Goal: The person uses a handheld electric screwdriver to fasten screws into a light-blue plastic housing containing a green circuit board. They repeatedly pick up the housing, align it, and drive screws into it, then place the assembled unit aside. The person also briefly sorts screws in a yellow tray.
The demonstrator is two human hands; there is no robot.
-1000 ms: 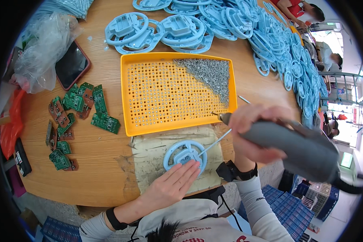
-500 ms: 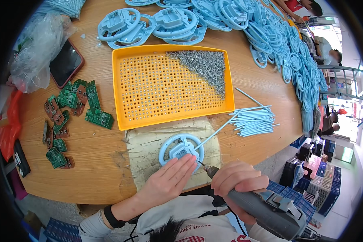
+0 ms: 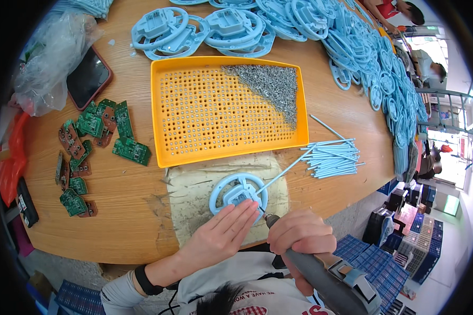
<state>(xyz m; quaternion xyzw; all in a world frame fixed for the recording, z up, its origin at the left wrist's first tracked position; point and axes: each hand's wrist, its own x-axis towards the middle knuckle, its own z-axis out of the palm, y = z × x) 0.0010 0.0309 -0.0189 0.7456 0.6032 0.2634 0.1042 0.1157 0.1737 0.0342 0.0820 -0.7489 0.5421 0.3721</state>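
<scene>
A light-blue plastic toy steering wheel lies on a worn, cream-coloured mat near the table's front edge. My left hand rests on its lower part, fingers stretched out flat and covering some of the centre. In my right hand is a dark grey electric screwdriver, gripped around its body. It tilts down leftward, and its bit meets the wheel's right lower side beside my left fingertips. A thin blue stick slants from the wheel's right side toward a pile of similar sticks.
Beyond the mat stands a yellow perforated tray with screws in its holes and a heap of loose screws. Green circuit boards and a phone lie left. More blue wheels are piled far and right. People sit at far right.
My right hand and the screwdriver have shifted a little left and steepened. The left hand stays flat on the wheel. The whole view has moved slightly.
</scene>
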